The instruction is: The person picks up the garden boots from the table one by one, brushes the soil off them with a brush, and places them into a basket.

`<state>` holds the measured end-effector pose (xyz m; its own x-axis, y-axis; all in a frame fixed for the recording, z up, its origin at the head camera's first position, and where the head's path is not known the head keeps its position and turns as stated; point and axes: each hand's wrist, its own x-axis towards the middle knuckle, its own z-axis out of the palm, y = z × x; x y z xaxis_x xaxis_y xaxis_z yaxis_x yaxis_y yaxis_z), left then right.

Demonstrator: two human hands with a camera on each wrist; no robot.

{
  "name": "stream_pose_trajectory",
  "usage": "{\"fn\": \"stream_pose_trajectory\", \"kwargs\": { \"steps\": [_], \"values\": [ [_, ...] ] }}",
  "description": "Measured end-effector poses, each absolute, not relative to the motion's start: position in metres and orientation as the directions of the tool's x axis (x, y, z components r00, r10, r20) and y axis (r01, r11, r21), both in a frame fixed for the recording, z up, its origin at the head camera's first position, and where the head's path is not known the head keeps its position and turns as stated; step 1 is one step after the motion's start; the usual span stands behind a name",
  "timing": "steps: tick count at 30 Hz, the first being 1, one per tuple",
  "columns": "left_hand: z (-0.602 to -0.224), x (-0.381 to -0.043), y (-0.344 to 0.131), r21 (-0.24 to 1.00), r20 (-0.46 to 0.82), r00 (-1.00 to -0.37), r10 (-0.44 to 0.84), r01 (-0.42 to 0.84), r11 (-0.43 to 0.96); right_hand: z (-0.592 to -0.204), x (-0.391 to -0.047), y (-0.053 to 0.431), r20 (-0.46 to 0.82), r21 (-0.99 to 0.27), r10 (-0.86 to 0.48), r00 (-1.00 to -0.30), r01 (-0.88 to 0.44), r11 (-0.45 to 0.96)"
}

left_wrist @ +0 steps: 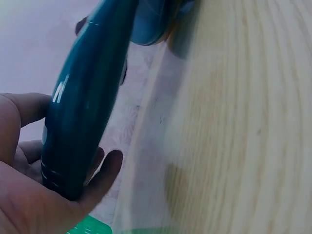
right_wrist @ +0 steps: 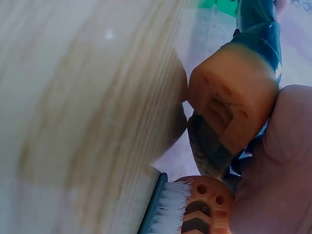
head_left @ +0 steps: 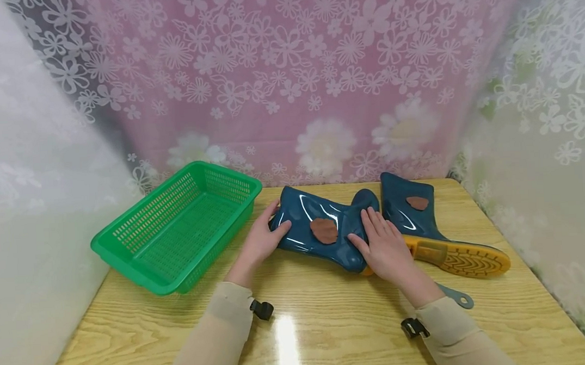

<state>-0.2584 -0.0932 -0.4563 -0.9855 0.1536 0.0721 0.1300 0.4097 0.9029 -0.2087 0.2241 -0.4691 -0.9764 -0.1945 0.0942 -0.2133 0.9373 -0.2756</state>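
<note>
A dark blue rubber boot (head_left: 302,242) with an orange sole (right_wrist: 239,83) lies on its side, a brown patch (head_left: 324,231) on its shaft. My left hand (head_left: 262,235) grips the shaft's open end, thumb on the upper face. In the left wrist view, fingers of that hand curl round the shaft (left_wrist: 85,107). My right hand (head_left: 384,246) rests on the foot part near the heel, fingers fairly straight; the right wrist view hides its fingertips. Below that hand lies a brush, showing its grey-green handle (head_left: 458,295) and white bristles (right_wrist: 170,207).
A second blue boot (head_left: 407,218) lies at the right, its ridged yellow-orange sole (head_left: 472,259) facing me and another brown patch (head_left: 417,202) on its shaft. A green slotted basket (head_left: 212,257) stands at the left of the wooden table (head_left: 323,328). Flowered curtains (head_left: 288,84) surround the table.
</note>
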Motion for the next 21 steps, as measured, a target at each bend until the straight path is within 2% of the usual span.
{"fn": "stream_pose_trajectory", "kwargs": {
  "steps": [6, 12, 15, 21],
  "values": [
    [-0.452, -0.254, -0.094, 0.904, 0.104, -0.985, 0.139, 0.152, 0.399, -0.469, -0.207, 0.224, 0.085, -0.292, -0.191, -0.978, -0.208, 0.934],
    [-0.443, -0.254, -0.095, 0.970, 0.085, -0.989, 0.117, 0.109, 0.218, -0.467, -0.205, 0.224, 0.106, -0.296, -0.189, -0.976, -0.212, 0.931],
    [-0.440, -0.254, -0.096, 0.979, 0.073, -0.989, 0.130, 0.096, 0.178, -0.468, -0.207, 0.225, 0.106, -0.296, -0.197, -0.975, -0.220, 0.930],
    [-0.437, -0.256, -0.099, 0.957, 0.129, -0.975, 0.183, 0.171, 0.235, -0.471, -0.209, 0.227, 0.107, -0.297, -0.200, -0.974, -0.223, 0.928]
  ]
}}
